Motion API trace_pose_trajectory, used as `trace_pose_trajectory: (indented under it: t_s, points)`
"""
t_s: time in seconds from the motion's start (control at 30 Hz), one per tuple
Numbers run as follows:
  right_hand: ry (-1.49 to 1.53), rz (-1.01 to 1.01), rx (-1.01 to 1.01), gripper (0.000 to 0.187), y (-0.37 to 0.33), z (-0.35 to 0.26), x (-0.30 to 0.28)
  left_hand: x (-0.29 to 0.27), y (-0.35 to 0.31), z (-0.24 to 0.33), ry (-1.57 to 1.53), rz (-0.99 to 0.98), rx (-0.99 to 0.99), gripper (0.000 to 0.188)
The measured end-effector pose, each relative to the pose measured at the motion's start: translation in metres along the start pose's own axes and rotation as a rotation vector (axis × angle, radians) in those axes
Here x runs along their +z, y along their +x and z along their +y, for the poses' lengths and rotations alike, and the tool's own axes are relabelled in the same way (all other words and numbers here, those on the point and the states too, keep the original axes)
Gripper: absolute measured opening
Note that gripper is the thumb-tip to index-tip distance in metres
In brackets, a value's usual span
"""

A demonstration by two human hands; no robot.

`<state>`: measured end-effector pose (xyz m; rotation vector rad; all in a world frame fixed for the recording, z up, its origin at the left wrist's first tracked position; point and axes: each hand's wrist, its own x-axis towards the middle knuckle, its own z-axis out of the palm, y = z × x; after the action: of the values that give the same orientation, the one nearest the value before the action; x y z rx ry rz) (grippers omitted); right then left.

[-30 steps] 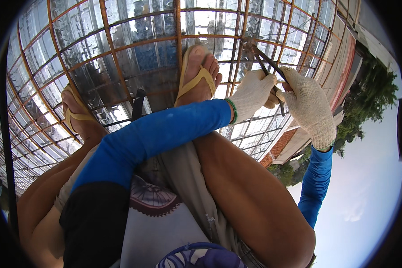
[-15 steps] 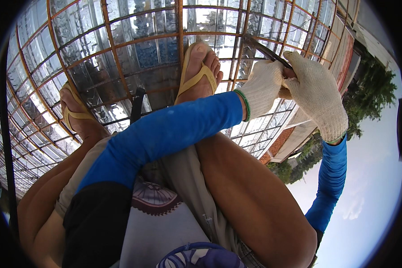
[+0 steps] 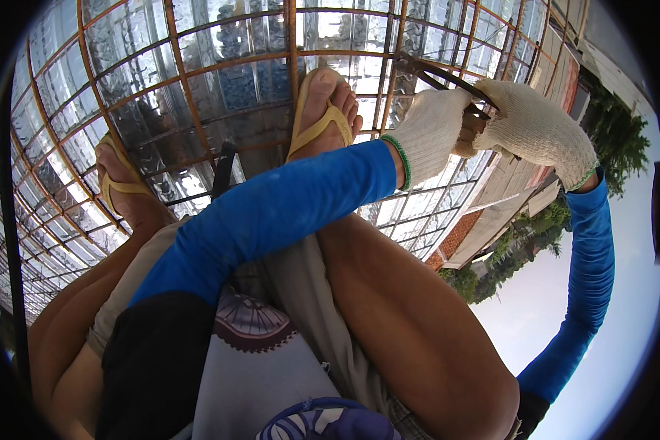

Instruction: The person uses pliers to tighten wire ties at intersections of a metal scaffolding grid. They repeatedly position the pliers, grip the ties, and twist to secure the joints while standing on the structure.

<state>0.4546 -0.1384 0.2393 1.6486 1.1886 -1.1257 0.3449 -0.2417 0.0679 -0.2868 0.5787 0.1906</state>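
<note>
A pair of long-handled pincers (image 3: 451,76) has its dark head against a crossing of the rusty steel bar mesh (image 3: 295,33). Its two handles stand apart. My left hand (image 3: 429,132), in a knitted off-white glove with a green cuff edge, is closed round the nearer handle. The other handle runs into my right hand (image 3: 539,128), gloved the same way and closed on it. Bare fingertips show between the gloves. What the jaws grip is too small to tell. A thin wire (image 3: 489,45) sticks up from the mesh beside the pincers.
Shiny ribbed metal sheeting (image 3: 235,88) lies under the mesh. My feet in yellow flip-flops (image 3: 323,125) stand on the bars. A dark strip (image 3: 225,169) rises between my feet. Beyond the edge at right are a brick wall (image 3: 455,235) and trees (image 3: 616,139).
The pincers' handles have spread from close together to wide apart. My right hand has moved outward to the right, its forearm swinging with it. The left hand has barely shifted.
</note>
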Motion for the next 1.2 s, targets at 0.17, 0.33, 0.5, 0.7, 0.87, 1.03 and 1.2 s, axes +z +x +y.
trace_pose_trajectory:
  t_s: [0.17,0.33,0.5,0.7,0.87,1.03,1.2]
  points:
    - [0.156,-0.014,0.031,0.051,0.006,0.009,0.01,0.034,-0.03,0.021,0.063,0.119,0.019,0.027]
    - [0.359,-0.097,0.075,0.037,0.005,0.009,0.019,0.028,-0.045,0.015,0.117,0.224,0.133,0.035]
    - [0.575,-0.193,0.165,0.02,0.005,0.014,0.022,0.03,-0.05,0.024,0.05,0.317,0.177,0.053]
    - [0.665,-0.197,0.21,0.019,0.006,0.009,0.019,0.028,-0.015,0.031,-0.051,0.512,0.226,0.027]
    - [0.604,-0.168,0.189,0.023,0.007,0.014,0.023,0.021,0.011,0.034,-0.482,0.322,0.314,0.029]
    - [-0.034,0.39,-0.061,0.019,-0.008,0.016,0.056,0.029,0.012,0.031,-0.263,0.493,0.21,0.048]
    - [-0.542,0.708,-0.124,0.02,-0.012,0.004,0.094,0.04,0.01,0.035,0.121,0.719,0.082,0.073]
